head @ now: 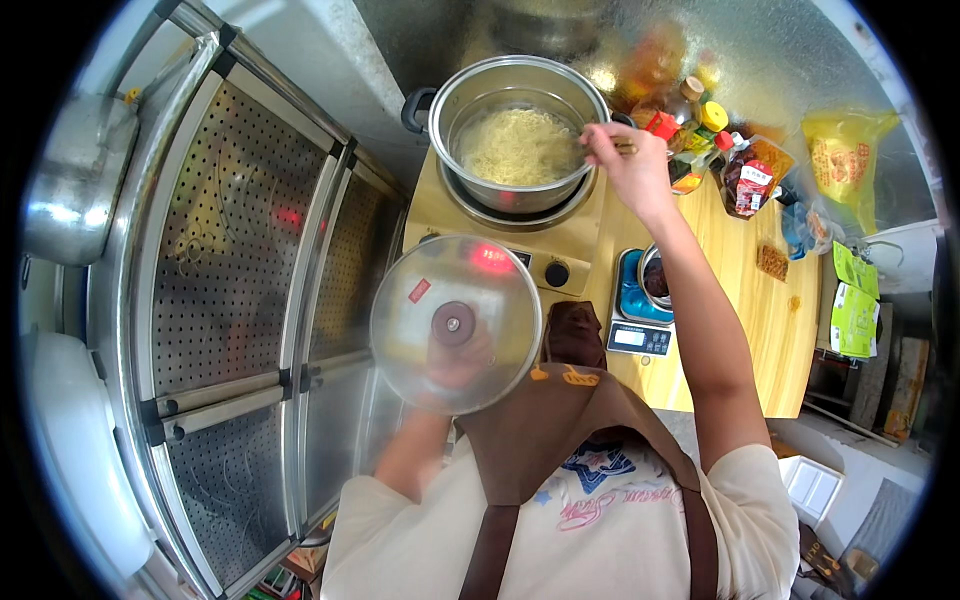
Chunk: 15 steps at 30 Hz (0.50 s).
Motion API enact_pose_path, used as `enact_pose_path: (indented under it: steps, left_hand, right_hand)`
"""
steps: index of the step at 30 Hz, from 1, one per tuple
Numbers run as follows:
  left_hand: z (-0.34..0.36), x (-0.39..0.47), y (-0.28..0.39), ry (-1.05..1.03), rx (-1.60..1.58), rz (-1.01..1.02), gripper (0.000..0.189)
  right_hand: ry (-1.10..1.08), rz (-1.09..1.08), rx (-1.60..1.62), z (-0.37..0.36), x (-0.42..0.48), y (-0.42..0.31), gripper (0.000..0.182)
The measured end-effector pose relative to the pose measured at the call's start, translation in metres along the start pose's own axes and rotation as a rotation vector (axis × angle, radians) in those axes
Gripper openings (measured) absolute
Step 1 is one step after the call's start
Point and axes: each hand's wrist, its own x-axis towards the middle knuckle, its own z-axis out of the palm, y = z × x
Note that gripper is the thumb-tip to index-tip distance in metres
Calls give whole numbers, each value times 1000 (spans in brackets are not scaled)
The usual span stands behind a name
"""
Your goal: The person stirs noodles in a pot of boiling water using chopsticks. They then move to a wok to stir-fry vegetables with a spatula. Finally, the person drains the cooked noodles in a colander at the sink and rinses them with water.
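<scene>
A metal pot (517, 191) of pale yellow noodles (514, 146) in liquid stands on a gold-coloured electric cooker (480, 217). Over its right rim, my right hand (626, 161) grips thin wooden sticks, apparently chopsticks (625, 145); their lower ends blur among the noodles. My left hand (459, 358), seen blurred through the glass, holds a round glass lid (405, 337) in front of the cooker. The lid is tilted and its brown knob fitting (453, 322) faces me. Through the glass, a red lit display (493, 256) glows on the cooker front.
Right of the cooker, a digital kitchen scale (639, 337) bears a metal bowl (646, 262) with something dark. Sauce bottles (694, 124), a pouch (750, 180) and a yellow plastic bag (844, 165) line the wooden counter's (750, 315) back. A perforated metal cabinet (232, 240) stands close on the left.
</scene>
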Motion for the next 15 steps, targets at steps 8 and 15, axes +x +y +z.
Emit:
enact_pose_path:
  steps: [8,15]
  left_hand:
    - [-5,-1,-1,-21,-6,2,19]
    - [24,-5,-5,166,157,69,18]
  right_hand:
    - [-157,128,198,-5,3,-21,25]
    - [229,-280,-129,0,7,5,17]
